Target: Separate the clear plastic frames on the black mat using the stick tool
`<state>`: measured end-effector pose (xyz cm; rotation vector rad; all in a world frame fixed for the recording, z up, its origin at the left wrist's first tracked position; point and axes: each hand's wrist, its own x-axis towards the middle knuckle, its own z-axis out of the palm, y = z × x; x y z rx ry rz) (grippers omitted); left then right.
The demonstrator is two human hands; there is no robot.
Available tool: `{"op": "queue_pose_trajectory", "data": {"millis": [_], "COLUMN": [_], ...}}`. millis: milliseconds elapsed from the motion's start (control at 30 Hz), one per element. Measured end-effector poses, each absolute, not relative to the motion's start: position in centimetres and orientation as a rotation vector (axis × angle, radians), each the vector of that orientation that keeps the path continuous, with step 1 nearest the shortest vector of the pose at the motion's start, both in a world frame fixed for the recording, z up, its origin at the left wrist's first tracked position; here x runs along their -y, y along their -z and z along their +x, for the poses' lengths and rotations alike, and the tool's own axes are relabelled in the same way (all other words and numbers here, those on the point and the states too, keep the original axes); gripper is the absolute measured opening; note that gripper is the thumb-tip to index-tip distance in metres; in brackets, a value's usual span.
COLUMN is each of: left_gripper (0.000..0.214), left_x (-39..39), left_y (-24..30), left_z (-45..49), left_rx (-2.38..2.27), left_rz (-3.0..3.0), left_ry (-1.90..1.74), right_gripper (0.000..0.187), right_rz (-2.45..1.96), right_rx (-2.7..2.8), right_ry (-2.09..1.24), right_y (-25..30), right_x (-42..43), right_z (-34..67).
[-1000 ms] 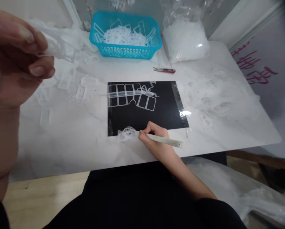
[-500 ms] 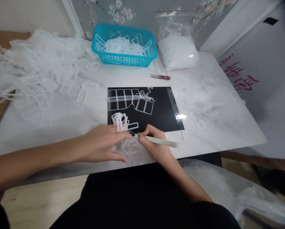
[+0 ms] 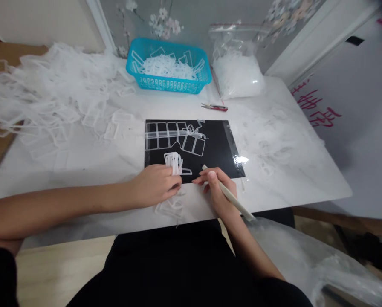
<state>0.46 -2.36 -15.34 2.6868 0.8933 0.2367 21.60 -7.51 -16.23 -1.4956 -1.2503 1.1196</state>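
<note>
Several small white plastic frames stick up in a bunch from my left hand, whose fingers are closed around them at the front edge of a black mat. My right hand grips a long, pale, flat stick-like tool between thumb and fingers; its exact kind is unclear. The tool's front end points over the mat, a little to the right of the bunch. Farther back on the mat lies a translucent strip of joined rectangular frames. Loose clear scraps lie beneath my left hand.
A blue basket of white pieces stands at the back, beside a filled clear bag. Red-handled thread snips lie before them. A large heap of white frames covers the left; thin scraps lie right.
My left hand has closed its outstretched thumb and fingers around the bunch and moved slightly right. My right hand has drawn away to the right, tilting the tool more steeply.
</note>
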Motion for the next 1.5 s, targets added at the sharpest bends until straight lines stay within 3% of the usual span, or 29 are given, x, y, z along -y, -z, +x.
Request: {"op": "queue_pose_trajectory", "data": {"millis": [233,333,667,967,1100,1500], "left_gripper": [0.015,0.014,0.036,0.042,0.033,0.045], "left_x": [2.4,2.4,0.6,-0.8,-1.4,-2.9], "left_y": [13.2,12.0,11.8,12.9,12.4,9.0], "left_z": [0.3,0.3,-0.4,-2.5,-2.2,2.2], "left_rx": [-0.845,-0.862,-0.954,-1.093,-1.229,-1.024], "left_rz": [2.351,2.244,1.927,1.873,1.913,1.545], "left_ry": [-0.692,-0.811,-0.767,-0.695,-0.718,-0.948], "right_gripper": [0.036,0.037,0.032,0.033,0.032,0.031], "right_rz": [-1.145,-1.038,-1.026,-0.847,-0.917,-0.907], "right_rx": [1.302,1.293,1.278,0.658,0.830,1.260], "right_ry": [-1.398,-1.369,-0.860,-0.804,-0.796,-1.047], "right_y": [15.2,14.9,11.4,9.8,9.3,5.9], "right_x": [7.4,6.8,4.0,-1.5,-1.0,1.7], "right_z": [21.3,20.4,19.3,26.7,27.9,24.3]}}
